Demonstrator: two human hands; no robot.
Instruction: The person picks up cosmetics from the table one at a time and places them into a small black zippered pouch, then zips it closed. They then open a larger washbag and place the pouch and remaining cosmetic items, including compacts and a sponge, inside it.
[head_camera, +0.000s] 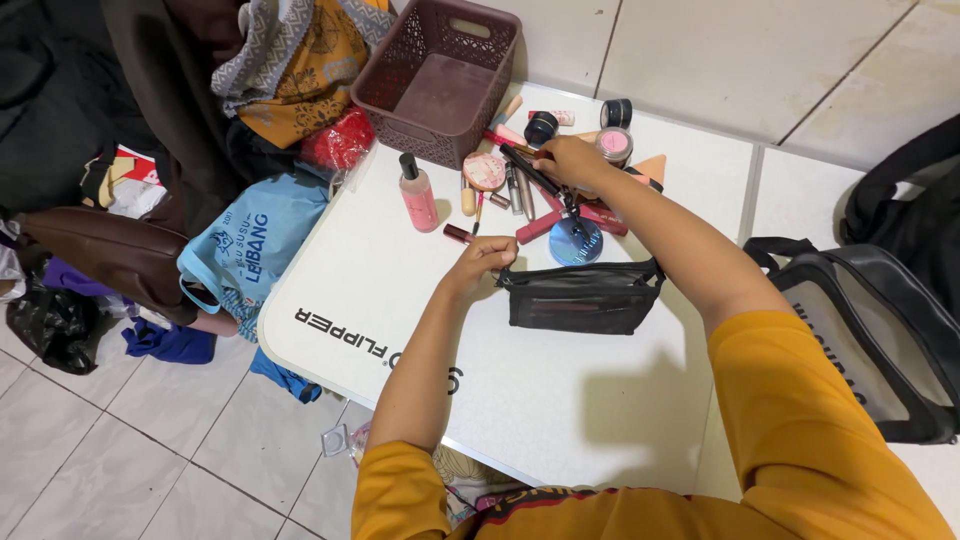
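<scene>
While the white bench (560, 400) is standing low over the tiled floor (150, 470), it is carrying everything the hands are working with. At its far left corner a brown plastic basket (440, 75) is sitting, and left of the bench a heap of cloth and bags (200, 200) is lying on the floor. A grey and black bag (880, 330) is resting to the right.

Near the middle of the bench a black mesh pouch (580, 297) is lying. The left hand (482, 260) is pinching the pouch's left end, fingers closed on its edge. Just beyond the pouch a round blue compact (576, 242) is lying, touching a red tube (600, 215).

Farther off, a scatter of cosmetics (520, 185) is spreading below the basket: a pink bottle with a black cap (417, 195) is standing upright at the left, and small round jars (615, 128) are sitting at the far side. The right hand (572, 160) is reaching into this scatter, fingers gripping a slim black pencil (528, 170) that is pointing up and to the left.
</scene>
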